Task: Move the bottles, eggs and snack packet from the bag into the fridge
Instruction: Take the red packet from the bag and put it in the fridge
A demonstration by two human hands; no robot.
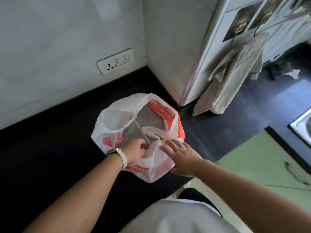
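A white plastic bag [116, 118] with orange print sits on the black counter [50, 140], its mouth open. Through the opening shows a dark, flat packet [148, 118] with a pale straight edge; the rest of the contents is hidden. My left hand [134, 151], a watch on its wrist, reaches into the bag's near side with its fingers curled on something inside that I cannot make out. My right hand [181, 157] lies with straight fingers on the bag's right handle and rim. The white fridge [210, 52] stands just right of the bag, its door closed.
A wall socket [116, 61] sits on the white wall behind the bag. Towels [235, 78] hang from hooks on the fridge side. A steel sink edge [301, 125] shows at the far right, with a pale green floor [252, 158] below the counter edge.
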